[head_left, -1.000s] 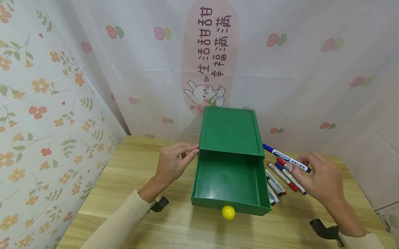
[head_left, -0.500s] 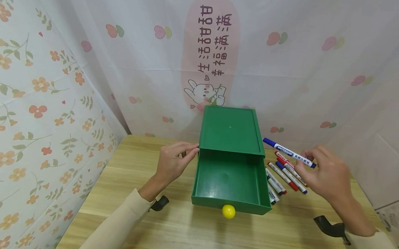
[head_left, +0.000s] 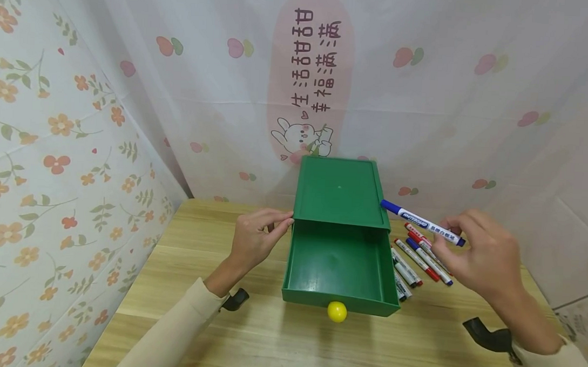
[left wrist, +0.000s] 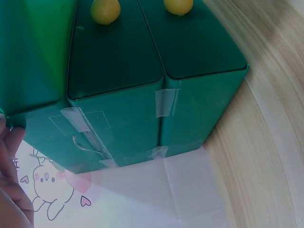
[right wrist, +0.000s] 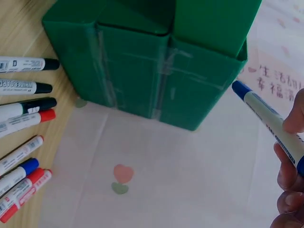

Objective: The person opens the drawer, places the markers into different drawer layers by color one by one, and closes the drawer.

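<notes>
In the head view, a green drawer cabinet (head_left: pixel 339 190) stands against the back curtain, its top drawer (head_left: pixel 338 301) pulled out with nothing inside it. A yellow knob (head_left: pixel 337 312) sits on the drawer's front. My left hand (head_left: pixel 255 239) pinches the cabinet's upper left front edge between thumb and fingers. To the right of the cabinet, my right hand (head_left: pixel 483 255) holds a blue whiteboard marker (head_left: pixel 419 223) by one end, its blue cap pointing left toward the cabinet top. The right wrist view shows the marker (right wrist: pixel 268 116) pinched between thumb and fingers.
Several whiteboard markers (head_left: pixel 416 259) with red, blue and black caps lie on the wooden table (head_left: pixel 187 304), right of the cabinet. Two lower drawers with yellow knobs (left wrist: pixel 105 11) appear in the left wrist view. A printed curtain (head_left: pixel 218 121) hangs behind.
My right hand has lifted the blue whiteboard marker off the other markers and moved slightly right; its capped end has since swung left over the cabinet's side. My left hand stays put.
</notes>
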The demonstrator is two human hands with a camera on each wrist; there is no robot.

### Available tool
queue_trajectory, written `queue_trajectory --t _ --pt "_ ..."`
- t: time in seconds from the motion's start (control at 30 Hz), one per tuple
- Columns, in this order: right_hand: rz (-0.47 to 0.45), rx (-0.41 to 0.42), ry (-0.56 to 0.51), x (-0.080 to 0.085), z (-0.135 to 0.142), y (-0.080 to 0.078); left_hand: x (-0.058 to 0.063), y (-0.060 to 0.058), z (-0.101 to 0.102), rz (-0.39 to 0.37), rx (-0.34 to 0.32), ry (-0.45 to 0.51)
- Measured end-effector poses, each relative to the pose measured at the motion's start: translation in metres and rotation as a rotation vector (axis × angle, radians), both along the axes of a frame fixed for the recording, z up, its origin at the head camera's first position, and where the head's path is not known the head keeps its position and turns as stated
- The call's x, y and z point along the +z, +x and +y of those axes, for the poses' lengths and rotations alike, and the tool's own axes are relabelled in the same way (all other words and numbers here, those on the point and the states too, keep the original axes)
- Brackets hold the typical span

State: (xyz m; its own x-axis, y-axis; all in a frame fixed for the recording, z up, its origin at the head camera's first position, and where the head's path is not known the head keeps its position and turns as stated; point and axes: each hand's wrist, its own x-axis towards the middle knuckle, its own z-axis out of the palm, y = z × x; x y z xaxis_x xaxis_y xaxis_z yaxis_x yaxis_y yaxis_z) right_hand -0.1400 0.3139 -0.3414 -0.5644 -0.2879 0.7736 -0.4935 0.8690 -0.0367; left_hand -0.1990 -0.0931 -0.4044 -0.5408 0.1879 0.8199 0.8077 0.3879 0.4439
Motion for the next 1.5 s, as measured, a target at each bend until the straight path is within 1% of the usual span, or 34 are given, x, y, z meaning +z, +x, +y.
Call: queue_trajectory --t 0.2,0.47,0.63,0.73,1.0,1.23,1.5 --pt "0.049 0.061 -0.022 0.006 -0.017 0.005 -0.001 0.000 0.000 0.002 0.003 -0.005" --pt "0.092 0.123 -0.008 0.015 -0.039 0.012 -0.002 0.000 0.000 0.001 0.008 -0.006" --pt "0.119 0.175 -0.009 0.018 -0.054 0.014 -0.002 -0.001 -0.001 0.001 0.005 -0.004" --pt "0.126 0.190 0.001 0.018 -0.061 0.014 -0.002 -0.001 -0.001 0.000 0.005 -0.006" --pt "0.081 0.254 0.061 0.019 -0.078 0.012 -0.001 0.000 0.000 0.002 0.007 -0.010" --pt "-0.048 0.265 0.178 0.022 -0.088 0.011 0.002 0.000 0.000 0.003 0.005 -0.007" --pt "-0.117 0.313 0.296 0.028 -0.102 0.009 0.001 0.001 0.000 0.007 0.006 -0.008"
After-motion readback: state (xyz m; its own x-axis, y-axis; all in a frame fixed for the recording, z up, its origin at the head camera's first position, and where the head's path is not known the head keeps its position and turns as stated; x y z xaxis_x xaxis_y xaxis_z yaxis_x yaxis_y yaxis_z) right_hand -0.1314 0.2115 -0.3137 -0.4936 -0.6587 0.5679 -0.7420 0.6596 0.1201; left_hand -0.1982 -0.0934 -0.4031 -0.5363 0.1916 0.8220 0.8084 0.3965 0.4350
